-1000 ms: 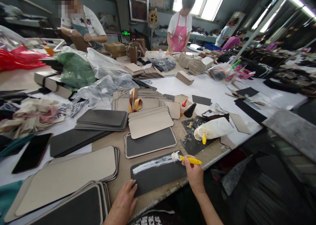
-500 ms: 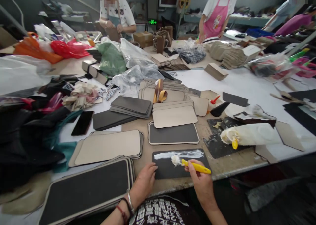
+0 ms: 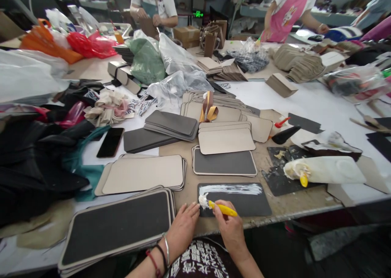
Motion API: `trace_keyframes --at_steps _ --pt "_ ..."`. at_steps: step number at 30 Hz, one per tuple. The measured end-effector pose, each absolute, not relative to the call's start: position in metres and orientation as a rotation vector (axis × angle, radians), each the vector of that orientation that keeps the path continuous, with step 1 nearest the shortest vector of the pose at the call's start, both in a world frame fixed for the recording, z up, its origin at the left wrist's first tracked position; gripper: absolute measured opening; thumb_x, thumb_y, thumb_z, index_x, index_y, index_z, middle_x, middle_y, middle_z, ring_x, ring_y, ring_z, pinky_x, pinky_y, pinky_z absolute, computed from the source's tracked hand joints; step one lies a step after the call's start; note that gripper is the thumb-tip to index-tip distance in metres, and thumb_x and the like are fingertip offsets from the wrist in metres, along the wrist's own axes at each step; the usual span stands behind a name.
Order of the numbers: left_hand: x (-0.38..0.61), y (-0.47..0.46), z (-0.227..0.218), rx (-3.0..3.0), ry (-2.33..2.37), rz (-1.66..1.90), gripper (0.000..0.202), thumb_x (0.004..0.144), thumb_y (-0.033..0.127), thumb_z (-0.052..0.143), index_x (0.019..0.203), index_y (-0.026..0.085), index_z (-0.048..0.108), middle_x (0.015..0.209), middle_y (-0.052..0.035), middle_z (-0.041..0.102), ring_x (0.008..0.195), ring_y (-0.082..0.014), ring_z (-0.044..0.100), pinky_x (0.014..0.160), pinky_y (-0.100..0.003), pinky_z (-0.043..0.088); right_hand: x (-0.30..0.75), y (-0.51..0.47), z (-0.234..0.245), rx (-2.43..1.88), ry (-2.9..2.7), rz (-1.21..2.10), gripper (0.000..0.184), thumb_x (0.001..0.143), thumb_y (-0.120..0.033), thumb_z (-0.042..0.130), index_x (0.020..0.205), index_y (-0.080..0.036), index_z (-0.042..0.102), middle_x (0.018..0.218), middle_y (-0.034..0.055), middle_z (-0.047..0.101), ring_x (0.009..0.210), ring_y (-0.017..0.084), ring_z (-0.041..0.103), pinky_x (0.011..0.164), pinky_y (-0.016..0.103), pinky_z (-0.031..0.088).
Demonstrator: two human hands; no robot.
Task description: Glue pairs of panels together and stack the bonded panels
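My right hand (image 3: 229,226) is closed round the yellow handle of a glue brush (image 3: 220,207). The brush's head, caked in white paste, touches the left end of a dark grey rectangular panel (image 3: 241,202). White streaks of glue (image 3: 232,189) run along that panel's far edge. My left hand (image 3: 185,220) lies flat, its fingers stretched out at the panel's left edge. Left of it is a stack of large dark panels with beige rims (image 3: 119,221). Just beyond the panel lies a smaller dark panel with a beige rim (image 3: 224,163).
A white plastic glue bottle (image 3: 332,169) lies at right, with a yellow piece at its paste-covered opening. Beige panels (image 3: 143,174), grey panels (image 3: 171,123) and a phone (image 3: 110,142) lie farther left. Plastic bags (image 3: 146,60) crowd the back. Co-workers stand across the table, one in a pink apron (image 3: 288,15).
The brush in my right hand has moved left along the panel, to its left end. My left hand has stayed by the panel's edge. The camera view has shifted slightly.
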State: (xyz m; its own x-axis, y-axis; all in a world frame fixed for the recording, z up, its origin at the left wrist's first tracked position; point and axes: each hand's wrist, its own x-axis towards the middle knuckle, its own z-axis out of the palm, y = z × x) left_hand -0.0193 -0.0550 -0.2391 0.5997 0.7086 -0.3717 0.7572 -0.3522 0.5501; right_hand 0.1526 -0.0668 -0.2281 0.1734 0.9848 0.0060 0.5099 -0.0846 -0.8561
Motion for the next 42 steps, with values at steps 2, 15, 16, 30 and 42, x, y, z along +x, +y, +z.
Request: trace_keyframes --at_steps 2,15,16,30,42 --pt "-0.020 -0.055 -0.239 2.116 1.149 -0.067 0.052 0.074 0.001 0.034 0.124 0.012 0.045 0.133 -0.0090 0.045 0.126 -0.0206 0.034 0.107 -0.045 0.026 0.157 -0.078 -0.227 -1.770 -1.359 0.857 0.025 0.085 -0.040 0.045 0.084 -0.018 0.058 0.082 0.0064 0.060 0.075 0.019 0.059 0.068 0.030 0.049" --pt "-0.015 -0.045 -0.239 2.002 1.289 0.139 0.044 0.073 -0.006 0.031 0.103 0.014 0.056 0.105 -0.0073 0.060 0.100 -0.0163 0.052 0.094 -0.033 0.041 0.147 -0.094 -0.232 -1.827 -1.028 1.019 0.031 0.080 -0.046 0.050 0.087 -0.016 0.058 0.081 0.0077 0.064 0.069 0.021 0.064 0.065 0.031 0.053" --pt "-0.015 -0.044 -0.237 2.027 1.283 0.122 0.042 0.075 -0.006 0.031 0.103 0.015 0.055 0.103 -0.0066 0.061 0.098 -0.0166 0.052 0.093 -0.034 0.041 0.150 -0.095 -0.233 -1.838 -1.025 1.006 0.032 0.080 -0.046 0.050 0.087 -0.016 0.058 0.080 0.0076 0.064 0.069 0.021 0.064 0.065 0.031 0.053" --pt "-0.016 -0.045 -0.234 2.301 1.186 -0.238 0.052 0.076 -0.006 0.029 0.117 0.016 0.052 0.125 -0.0085 0.052 0.116 -0.0219 0.043 0.100 -0.043 0.032 0.174 -0.102 -0.234 -1.846 -0.963 0.841 0.032 0.080 -0.047 0.049 0.084 -0.017 0.060 0.079 0.0076 0.065 0.064 0.020 0.064 0.061 0.029 0.053" --pt "-0.013 -0.047 -0.239 2.409 1.217 -0.334 0.053 0.074 -0.006 0.031 0.115 0.017 0.055 0.123 -0.0060 0.055 0.112 -0.0215 0.047 0.098 -0.039 0.037 0.302 -0.110 -0.241 -2.127 -0.837 0.489 0.035 0.076 -0.052 0.049 0.082 -0.018 0.059 0.071 0.0063 0.067 0.066 0.024 0.065 0.068 0.036 0.051"
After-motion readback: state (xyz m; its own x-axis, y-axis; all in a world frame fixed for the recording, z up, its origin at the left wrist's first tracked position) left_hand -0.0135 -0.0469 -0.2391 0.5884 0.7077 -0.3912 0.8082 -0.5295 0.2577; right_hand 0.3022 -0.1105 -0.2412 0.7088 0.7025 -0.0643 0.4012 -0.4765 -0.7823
